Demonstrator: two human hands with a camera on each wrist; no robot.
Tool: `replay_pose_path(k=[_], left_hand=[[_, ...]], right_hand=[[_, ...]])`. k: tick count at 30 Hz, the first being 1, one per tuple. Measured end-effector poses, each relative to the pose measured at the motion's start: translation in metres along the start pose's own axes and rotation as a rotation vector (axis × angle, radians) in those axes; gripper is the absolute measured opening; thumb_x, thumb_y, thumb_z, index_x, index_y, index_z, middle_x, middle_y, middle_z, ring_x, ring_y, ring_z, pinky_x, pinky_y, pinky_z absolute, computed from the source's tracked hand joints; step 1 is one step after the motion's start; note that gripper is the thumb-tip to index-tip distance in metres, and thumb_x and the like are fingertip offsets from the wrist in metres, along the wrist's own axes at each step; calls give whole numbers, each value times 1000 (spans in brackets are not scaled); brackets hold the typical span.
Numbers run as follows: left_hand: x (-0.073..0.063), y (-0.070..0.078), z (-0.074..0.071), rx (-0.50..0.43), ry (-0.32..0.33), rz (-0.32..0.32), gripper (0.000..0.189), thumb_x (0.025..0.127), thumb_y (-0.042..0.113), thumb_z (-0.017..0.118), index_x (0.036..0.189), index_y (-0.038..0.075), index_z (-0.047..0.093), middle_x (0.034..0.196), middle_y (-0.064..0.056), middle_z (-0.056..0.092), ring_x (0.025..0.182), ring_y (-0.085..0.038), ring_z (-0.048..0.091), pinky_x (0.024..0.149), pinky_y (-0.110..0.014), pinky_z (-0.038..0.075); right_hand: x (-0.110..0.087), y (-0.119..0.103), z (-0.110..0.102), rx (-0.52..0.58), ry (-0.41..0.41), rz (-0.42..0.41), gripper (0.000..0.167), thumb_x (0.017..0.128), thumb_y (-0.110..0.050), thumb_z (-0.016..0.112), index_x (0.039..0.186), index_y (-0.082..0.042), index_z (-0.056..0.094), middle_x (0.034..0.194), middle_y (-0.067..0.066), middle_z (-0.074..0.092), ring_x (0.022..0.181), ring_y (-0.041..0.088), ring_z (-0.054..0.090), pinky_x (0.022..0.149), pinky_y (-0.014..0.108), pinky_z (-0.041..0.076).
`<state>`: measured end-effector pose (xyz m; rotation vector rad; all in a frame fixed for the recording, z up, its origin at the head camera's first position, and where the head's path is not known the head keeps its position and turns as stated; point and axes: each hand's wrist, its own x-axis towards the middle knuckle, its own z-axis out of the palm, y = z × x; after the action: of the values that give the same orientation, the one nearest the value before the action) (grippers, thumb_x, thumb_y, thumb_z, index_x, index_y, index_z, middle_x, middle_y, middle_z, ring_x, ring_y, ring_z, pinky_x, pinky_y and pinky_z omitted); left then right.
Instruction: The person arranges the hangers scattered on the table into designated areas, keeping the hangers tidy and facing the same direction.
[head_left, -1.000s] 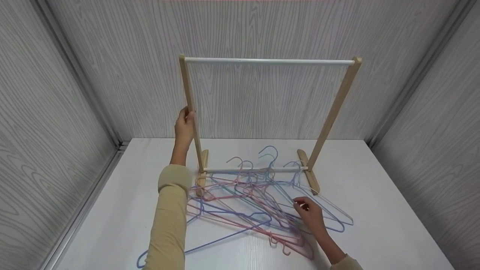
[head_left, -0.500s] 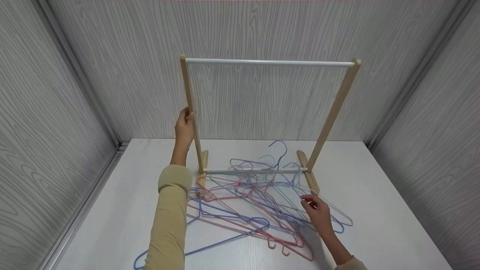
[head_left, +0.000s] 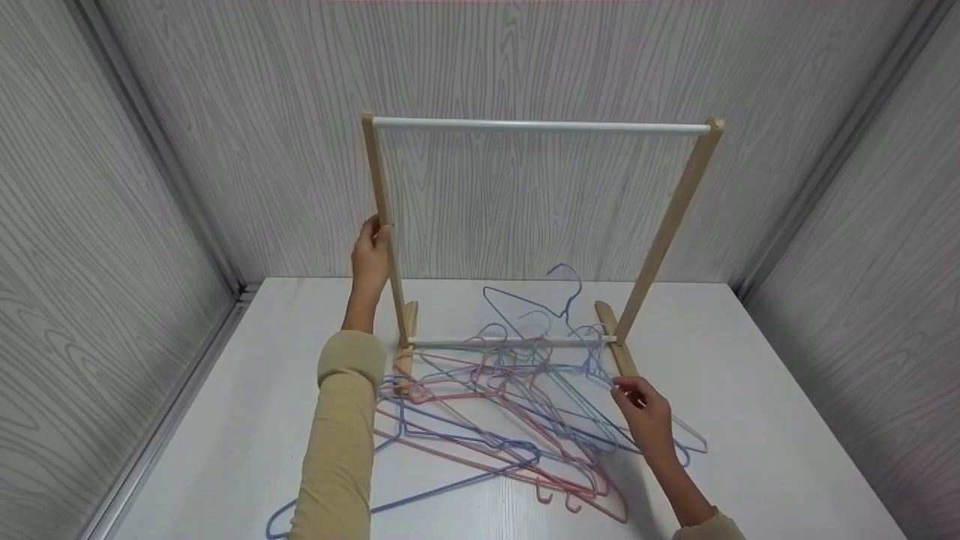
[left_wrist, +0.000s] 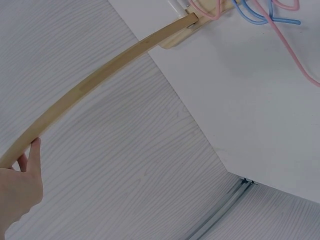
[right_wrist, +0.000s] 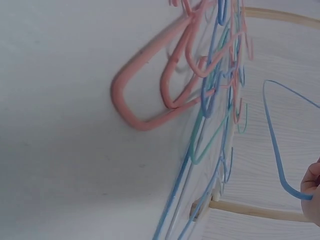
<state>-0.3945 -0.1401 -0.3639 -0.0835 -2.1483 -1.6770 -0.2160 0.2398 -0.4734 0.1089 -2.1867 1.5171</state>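
Gripping wooden clothes rack's left post (head_left: pixel 378 180) with left hand (head_left: pixel 370 259); pinching blue hanger (right_wrist: pixel 273 137) near one corner with right hand (head_left: pixel 646 409), above tangled hangers (head_left: pixel 495 369) on worktop (head_left: pixel 750 420).

The head view faces the rack (head_left: pixel 540 126) from in front and above, framing its full height. The left wrist view looks down the rack's left post (left_wrist: pixel 95 80); the right, turned sideways, faces the rack across close-up hangers (right_wrist: pixel 165 85). All share hangers.

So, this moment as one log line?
left hand holds wooden upright | right hand holds blue hanger | other hangers piled on table
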Motion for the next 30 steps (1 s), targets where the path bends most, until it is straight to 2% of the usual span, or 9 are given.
replay_pose_path(k=[10, 18, 24, 30], left_hand=[[-2, 2, -4, -25, -17, 10, 46, 101, 19, 37, 139, -5, 30, 137, -22, 36, 127, -31, 34, 100, -35, 31], [-1, 0, -4, -32, -14, 32, 45, 101, 17, 37, 138, -7, 29, 136, -24, 36, 126, -32, 35, 99, -36, 32], [-2, 1, -1, -41, -15, 21, 43, 101, 15, 37, 138, -7, 31, 135, -24, 38, 125, -31, 36, 99, -36, 33], [-2, 1, -1, -37, -14, 27, 43, 101, 16, 38, 137, -7, 32, 135, -24, 39, 125, -32, 36, 98, -36, 33]], right_hand=[[21, -38, -15, -9, 81, 30, 14, 88, 0, 60, 101, 5, 64, 86, 14, 59, 71, 15, 48, 59, 18, 39], [38, -64, -30, -17, 131, -33, 17, 89, -1, 58, 104, 7, 63, 89, 14, 58, 73, 15, 48, 60, 17, 39], [56, -57, -44, -29, 164, -48, 19, 90, -8, 59, 105, 3, 64, 90, 6, 59, 76, 14, 48, 62, 18, 38], [69, -87, -54, -39, 197, -106, 18, 90, -2, 57, 105, 7, 62, 90, 11, 58, 73, 12, 46, 58, 18, 36]])
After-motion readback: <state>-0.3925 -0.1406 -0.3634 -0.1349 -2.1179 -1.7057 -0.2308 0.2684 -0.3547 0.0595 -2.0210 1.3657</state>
